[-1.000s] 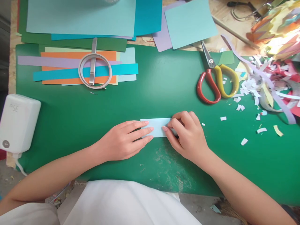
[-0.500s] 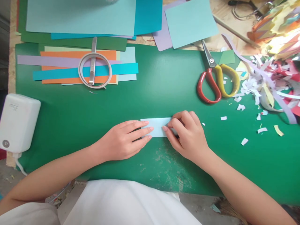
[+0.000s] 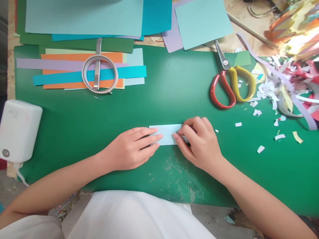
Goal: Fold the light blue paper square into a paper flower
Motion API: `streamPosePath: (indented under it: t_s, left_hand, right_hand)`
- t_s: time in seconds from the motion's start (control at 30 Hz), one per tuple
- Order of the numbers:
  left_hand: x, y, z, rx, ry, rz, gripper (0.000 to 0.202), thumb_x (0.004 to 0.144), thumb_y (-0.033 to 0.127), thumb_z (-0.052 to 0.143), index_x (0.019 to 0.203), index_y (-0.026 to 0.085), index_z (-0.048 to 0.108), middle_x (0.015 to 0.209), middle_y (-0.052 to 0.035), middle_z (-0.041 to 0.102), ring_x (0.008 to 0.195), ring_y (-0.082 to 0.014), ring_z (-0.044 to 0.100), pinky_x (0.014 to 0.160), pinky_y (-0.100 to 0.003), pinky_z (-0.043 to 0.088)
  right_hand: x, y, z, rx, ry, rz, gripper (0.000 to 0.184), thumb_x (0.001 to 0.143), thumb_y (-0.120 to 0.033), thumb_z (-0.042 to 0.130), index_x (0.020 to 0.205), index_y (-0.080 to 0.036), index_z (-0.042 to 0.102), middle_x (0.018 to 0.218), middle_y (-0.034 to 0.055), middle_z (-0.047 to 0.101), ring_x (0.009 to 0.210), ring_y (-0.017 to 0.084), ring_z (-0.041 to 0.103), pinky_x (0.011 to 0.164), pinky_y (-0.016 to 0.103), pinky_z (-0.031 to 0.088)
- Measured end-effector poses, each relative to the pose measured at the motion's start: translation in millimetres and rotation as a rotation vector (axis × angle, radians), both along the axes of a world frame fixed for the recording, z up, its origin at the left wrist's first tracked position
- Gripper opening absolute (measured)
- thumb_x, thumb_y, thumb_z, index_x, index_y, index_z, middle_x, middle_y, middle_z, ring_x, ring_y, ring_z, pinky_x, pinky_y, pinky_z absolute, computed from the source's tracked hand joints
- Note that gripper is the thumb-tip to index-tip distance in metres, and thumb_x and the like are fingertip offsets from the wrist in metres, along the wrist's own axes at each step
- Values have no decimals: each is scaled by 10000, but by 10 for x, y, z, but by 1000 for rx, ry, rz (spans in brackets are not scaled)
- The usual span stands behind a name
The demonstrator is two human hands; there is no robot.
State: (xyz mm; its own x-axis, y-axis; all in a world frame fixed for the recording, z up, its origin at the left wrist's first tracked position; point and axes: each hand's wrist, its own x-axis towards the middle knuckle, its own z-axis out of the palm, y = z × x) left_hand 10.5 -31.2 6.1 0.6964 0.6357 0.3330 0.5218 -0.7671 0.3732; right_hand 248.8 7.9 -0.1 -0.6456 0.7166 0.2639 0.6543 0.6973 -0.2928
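A light blue piece of paper [image 3: 166, 134] lies flat on the green mat, with a faint crease running along its length. My left hand [image 3: 133, 146] rests over its left end, fingers stretched out and slightly apart on the paper. At the right end, my right hand [image 3: 200, 141] has its fingers curled together, with thumb and fingertips gripping the paper. That end is partly hidden under the curled fingers. Scissors [image 3: 225, 73] with one red and one yellow handle lie beyond my right hand, blades pointing away.
A tape roll [image 3: 84, 74] and a metal clip [image 3: 97, 69] sit on coloured paper strips [image 3: 59, 79]. Large paper sheets [image 3: 84, 16] lie at the back. A white power bank [image 3: 21, 129] is at left. Paper scraps [image 3: 267, 89] cover the right, and a green mat [image 3: 159, 96] spans the table.
Both hands and the light blue paper stay almost in place. The view has shifted very slightly.
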Motion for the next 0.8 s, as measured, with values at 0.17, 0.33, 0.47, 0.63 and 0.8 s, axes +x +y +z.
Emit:
streamPosePath:
  t_s: [0.17,0.33,0.47,0.63,0.8]
  left_hand:
    - [-9,15,18,2,18,-14,121,879,170,609,964,115,674,1160,-85,716,1110,-245,657,902,-390,591]
    - [-14,25,23,5,22,-17,122,881,178,605,960,116,675,1159,-85,717,1103,-248,661,903,-389,592]
    - [-10,21,22,-2,22,-18,121,880,175,607,965,115,670,1159,-87,717,1101,-246,663,905,-391,590]
    - [-10,20,19,2,28,-14,113,885,176,604,960,125,671,1159,-79,718,1106,-235,662,913,-380,588]
    - [-12,24,15,1,22,-17,120,877,172,613,967,115,669,1162,-78,717,1106,-246,661,906,-386,591]
  right_hand:
    - [3,-1,9,-16,-4,-4,167,883,-197,588,762,-187,473,806,54,502,675,154,386,630,313,371]
    - [2,-1,6,-15,-5,-3,165,885,-200,585,764,-188,473,811,55,506,681,157,394,638,317,376]
    - [5,-4,1,-11,-7,1,167,882,-200,593,767,-187,473,810,55,500,680,156,384,637,316,371]
    - [7,-1,-5,-9,4,3,168,882,-202,594,765,-186,475,811,57,500,679,156,382,634,316,367]
    - [10,-2,-2,-20,-4,-3,165,888,-209,584,766,-190,474,810,53,502,685,156,390,636,311,365]
